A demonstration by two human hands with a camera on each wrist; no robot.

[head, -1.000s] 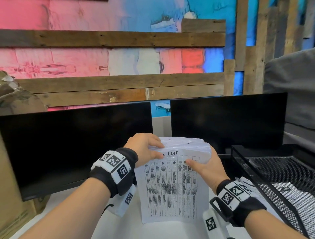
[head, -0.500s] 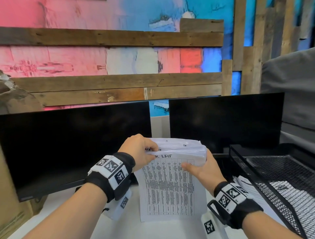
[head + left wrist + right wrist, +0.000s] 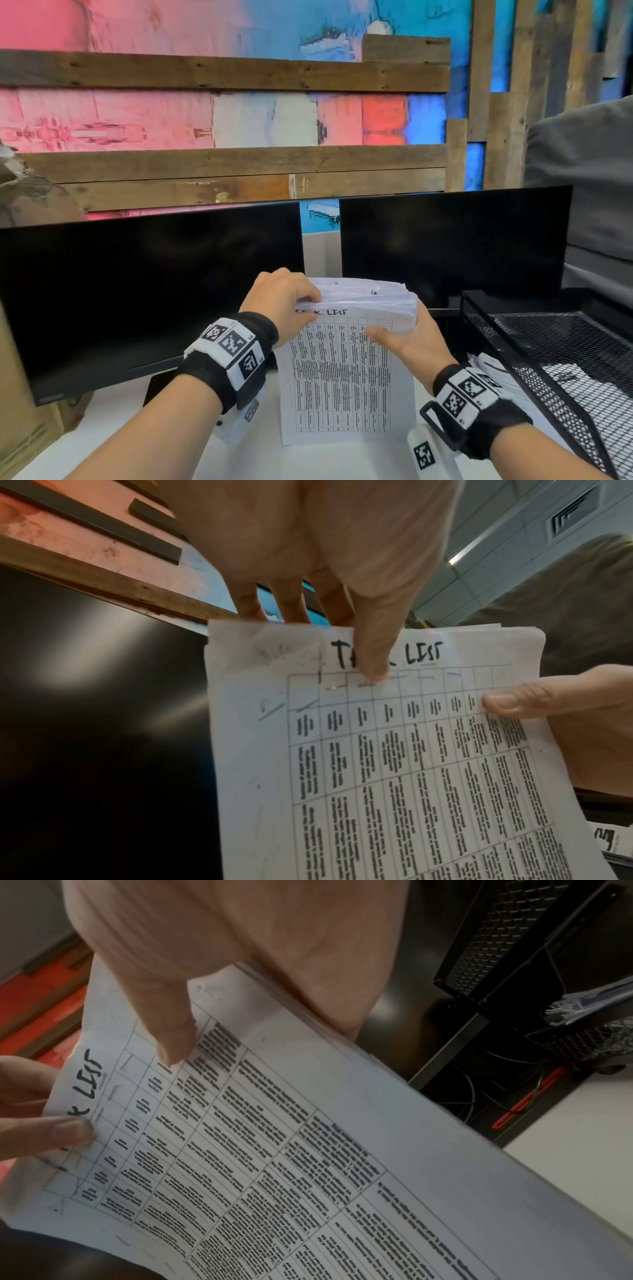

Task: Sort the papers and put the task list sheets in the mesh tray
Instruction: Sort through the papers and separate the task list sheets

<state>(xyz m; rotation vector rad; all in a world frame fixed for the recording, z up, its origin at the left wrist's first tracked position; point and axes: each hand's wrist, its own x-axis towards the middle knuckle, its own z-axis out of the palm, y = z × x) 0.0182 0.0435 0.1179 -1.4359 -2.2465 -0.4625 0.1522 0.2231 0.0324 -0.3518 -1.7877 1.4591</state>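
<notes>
paper stack (image 3: 346, 359) stands before two monitors (image 3: 150, 291), mesh tray (image 3: 561, 346) at right.

White paper, black mesh, a pink and blue wall

The white sheet (image 3: 337, 377) carries a black grid of tiny print and a black hand-lettered heading. At 3 o'clock the mesh tray (image 3: 534, 346) is black with a diamond weave. Both monitors (image 3: 150, 294) are black. At 12 o'clock the wall (image 3: 137, 116) is pink, white, red and blue, crossed by brown planks (image 3: 222, 73). Wristbands (image 3: 233, 346) look black with white checkered tags.

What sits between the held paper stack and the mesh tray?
Head view: only the right hand gripping the stack, then loose sheets beside the tray.
</notes>
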